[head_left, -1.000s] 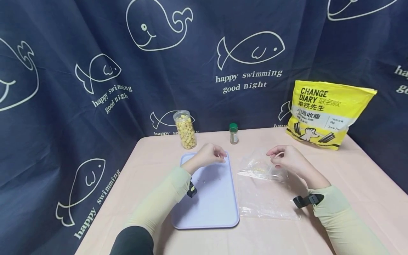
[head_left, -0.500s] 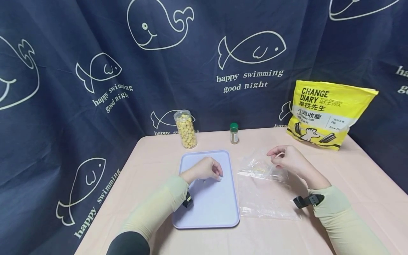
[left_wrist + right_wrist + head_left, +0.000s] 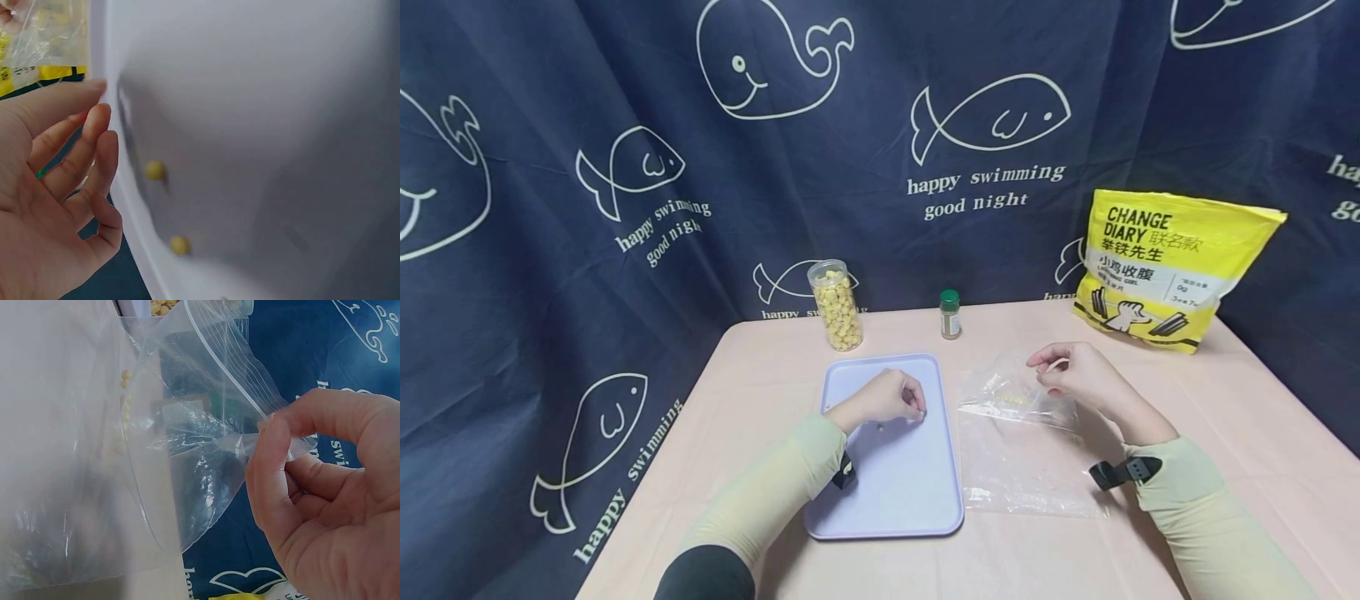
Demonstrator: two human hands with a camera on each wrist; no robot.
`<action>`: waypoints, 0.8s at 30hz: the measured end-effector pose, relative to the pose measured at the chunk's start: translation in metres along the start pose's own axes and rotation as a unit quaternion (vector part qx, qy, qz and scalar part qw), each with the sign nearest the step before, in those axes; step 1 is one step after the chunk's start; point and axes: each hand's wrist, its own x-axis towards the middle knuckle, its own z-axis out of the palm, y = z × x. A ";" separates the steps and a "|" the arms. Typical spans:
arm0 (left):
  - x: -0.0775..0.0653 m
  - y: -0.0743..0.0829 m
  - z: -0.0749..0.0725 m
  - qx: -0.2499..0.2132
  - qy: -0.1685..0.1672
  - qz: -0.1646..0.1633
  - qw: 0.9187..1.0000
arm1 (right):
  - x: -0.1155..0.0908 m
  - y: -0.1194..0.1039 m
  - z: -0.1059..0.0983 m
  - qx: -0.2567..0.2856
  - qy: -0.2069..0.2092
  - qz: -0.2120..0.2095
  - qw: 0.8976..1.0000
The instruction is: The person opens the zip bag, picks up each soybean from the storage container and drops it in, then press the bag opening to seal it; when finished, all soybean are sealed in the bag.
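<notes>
Left hand (image 3: pixel 883 396), centre of the head view, over the upper half of the lilac tray (image 3: pixel 917 500); fingers bent, can't tell if anything is pinched. Two yellow balls (image 3: pixel 154 169) on the tray, below and right of those fingertips in the left wrist view — left hand nearer. Tray's long axis runs up the frame. Right hand (image 3: pixel 1082 375), centre right, pinches the clear bag (image 3: pixel 1015 471) — just right of the tray.

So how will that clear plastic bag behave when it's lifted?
The bag will probably flop: it wrinkles and creases below where the right hand pinches its edge. It's likely light, since only some small yellow balls show inside. Those look round, so they may roll about.
</notes>
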 end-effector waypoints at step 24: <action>0.069 0.089 0.011 -0.010 0.124 0.100 0.987 | -0.001 -0.002 -0.003 0.023 -0.003 0.007 1.000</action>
